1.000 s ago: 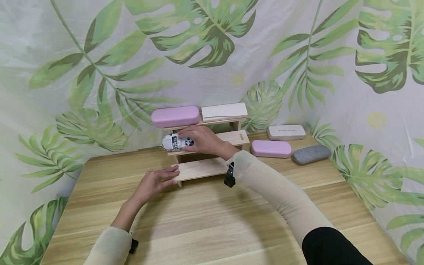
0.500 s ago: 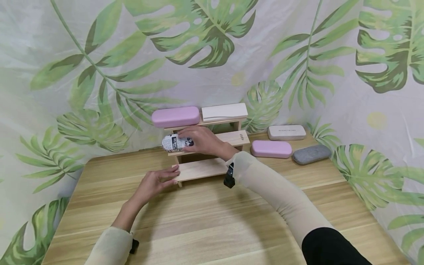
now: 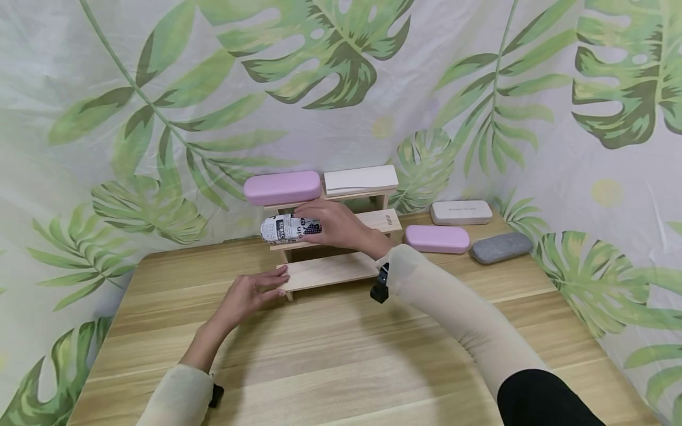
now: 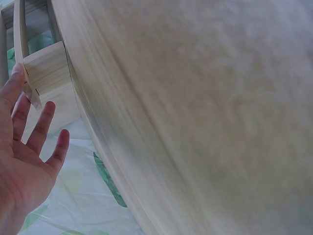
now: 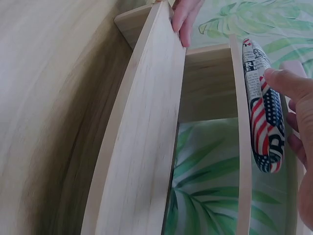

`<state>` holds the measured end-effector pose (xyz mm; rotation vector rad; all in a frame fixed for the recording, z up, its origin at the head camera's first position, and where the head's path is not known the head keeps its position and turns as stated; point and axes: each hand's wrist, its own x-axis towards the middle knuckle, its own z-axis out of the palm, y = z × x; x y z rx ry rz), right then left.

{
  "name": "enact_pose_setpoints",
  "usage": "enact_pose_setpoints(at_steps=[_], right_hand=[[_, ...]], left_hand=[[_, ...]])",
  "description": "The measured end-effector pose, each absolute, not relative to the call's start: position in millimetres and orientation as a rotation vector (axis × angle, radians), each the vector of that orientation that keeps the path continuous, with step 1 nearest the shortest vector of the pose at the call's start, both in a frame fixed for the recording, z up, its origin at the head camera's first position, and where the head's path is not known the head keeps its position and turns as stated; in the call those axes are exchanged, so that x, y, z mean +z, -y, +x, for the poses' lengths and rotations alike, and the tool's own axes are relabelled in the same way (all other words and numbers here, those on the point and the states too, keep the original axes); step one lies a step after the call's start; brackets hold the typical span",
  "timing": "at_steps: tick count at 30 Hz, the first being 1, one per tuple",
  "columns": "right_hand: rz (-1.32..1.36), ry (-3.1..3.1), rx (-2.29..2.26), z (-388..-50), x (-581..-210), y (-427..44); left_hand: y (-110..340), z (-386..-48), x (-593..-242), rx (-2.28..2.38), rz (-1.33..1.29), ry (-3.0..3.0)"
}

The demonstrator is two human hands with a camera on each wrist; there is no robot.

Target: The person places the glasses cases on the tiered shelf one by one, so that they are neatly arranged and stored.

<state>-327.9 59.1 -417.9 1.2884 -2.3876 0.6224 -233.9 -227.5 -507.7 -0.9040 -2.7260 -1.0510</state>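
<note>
The patterned case (image 3: 282, 228) lies on the left part of the wooden rack's middle shelf (image 3: 380, 220). Around its right end is my right hand (image 3: 341, 223); in the right wrist view the thumb rests over the case (image 5: 264, 112), and the other fingers lie loosely beside its far side. My left hand (image 3: 247, 299) touches the left end of the bottom shelf (image 3: 327, 271) with its fingertips. In the left wrist view that hand (image 4: 29, 161) has its fingers spread at the rack's end panel (image 4: 54, 83).
On the top shelf sit a pink case (image 3: 282, 187) and a white case (image 3: 360, 180). Right of the rack, a second pink case (image 3: 437, 239), a pale case (image 3: 460, 212) and a grey case (image 3: 501, 248) lie on the wooden table (image 3: 341, 355). Leaf-patterned cloth hangs behind.
My right hand has slid a little to the right along the patterned case, uncovering more of it. The case's left end and my left hand have stayed in place.
</note>
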Motion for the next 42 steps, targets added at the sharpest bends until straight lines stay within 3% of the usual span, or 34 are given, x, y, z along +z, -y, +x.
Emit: enact_pose_setpoints(at_steps=[42], right_hand=[[1.336, 2.323, 0.668, -291.3, -402.0, -188.8]], left_hand=[[226.2, -231.4, -505.1, -1.071, -0.878, 2.748]])
